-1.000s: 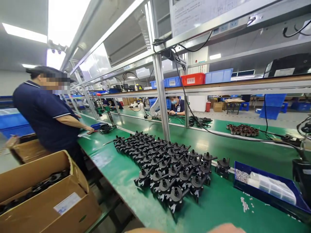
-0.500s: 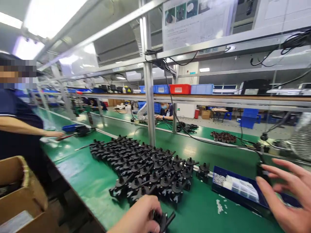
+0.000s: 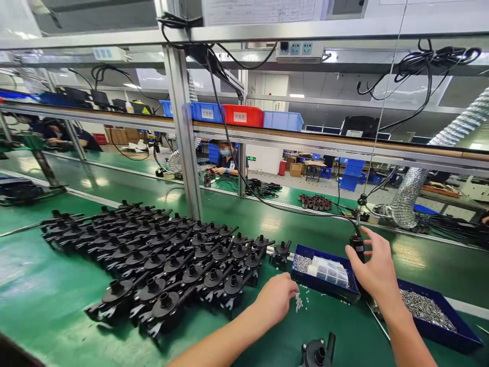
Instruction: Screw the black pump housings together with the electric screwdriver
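Observation:
My left hand (image 3: 275,299) rests on the green bench mat with its fingers curled down onto a scatter of small loose screws (image 3: 298,302); what it pinches, if anything, is hidden. My right hand (image 3: 373,269) reaches up to a black hanging power screwdriver (image 3: 357,241). Its thumb touches the tool and its fingers are spread around it, not closed. A single black pump body (image 3: 317,352) stands on the mat at the bottom edge, between my forearms.
Several rows of black pump bodies (image 3: 160,255) cover the mat to the left. A blue tray (image 3: 320,284) holds screws and a white box; a second blue tray (image 3: 433,326) holds screws. A metal post (image 3: 185,153) rises behind. A person (image 3: 226,159) works across the line.
The view has swung right and down. My left hand let go of the black pump body and moved onto the loose screws. My right hand moved up to the hanging screwdriver.

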`<state>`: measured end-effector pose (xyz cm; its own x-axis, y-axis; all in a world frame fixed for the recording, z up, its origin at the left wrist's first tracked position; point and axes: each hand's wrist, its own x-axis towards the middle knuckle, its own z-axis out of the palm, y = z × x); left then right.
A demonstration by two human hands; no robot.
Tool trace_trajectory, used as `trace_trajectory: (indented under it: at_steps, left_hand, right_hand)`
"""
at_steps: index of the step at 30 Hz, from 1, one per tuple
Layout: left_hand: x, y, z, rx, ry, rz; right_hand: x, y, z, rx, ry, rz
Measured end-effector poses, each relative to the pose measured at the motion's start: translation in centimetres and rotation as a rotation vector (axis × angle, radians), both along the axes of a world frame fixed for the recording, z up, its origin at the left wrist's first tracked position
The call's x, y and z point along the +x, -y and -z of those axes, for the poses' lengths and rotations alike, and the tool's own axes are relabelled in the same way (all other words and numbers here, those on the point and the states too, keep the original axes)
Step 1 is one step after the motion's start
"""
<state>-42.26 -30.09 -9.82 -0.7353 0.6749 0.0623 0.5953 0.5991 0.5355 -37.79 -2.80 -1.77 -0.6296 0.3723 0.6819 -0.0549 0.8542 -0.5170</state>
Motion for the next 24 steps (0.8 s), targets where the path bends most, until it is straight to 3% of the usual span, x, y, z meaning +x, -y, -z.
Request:
trace_trajectory:
  at_steps: [5,9,12,17,21,22,24]
  left_hand:
    - [-3.0,-1.1,3.6,-0.083,-0.035,0.04]
    - [-3.0,-1.3,4.7,-0.146,-0.061,0.066]
    - [-3.0,-1.2,4.5,-0.189,-0.053,-0.004]
    - [-2.8,-0.8,4.1,-0.231,-0.021,-0.127]
    - [-2.2,-0.6,4.1,-0.265,-0.044,-0.18]
    - [-2.1,-0.5,4.1,-0.273,-0.05,-0.18]
    - [-2.0,-0.3,4.2,-0.287,-0.052,-0.168]
  right_hand:
    - [-2.5,-2.7,2.2,-0.134,0.057,0.153]
    - [-3.2,-4.4,3.2,-0.257,0.175,0.075]
    - [-3.2,-4.8,3.3,-0.277,0.255,-0.024]
    - [-1.9,-4.3,1.9,-0.209,0.234,-0.043]
    - [0.9,-1.5,-0.7,-0.225,0.001,0.057]
    - [1.7,-0.4,-1.4,-0.283,-0.132,0.031]
    - [3.3,2.4,-2.6,-0.438,-0.301,-0.203]
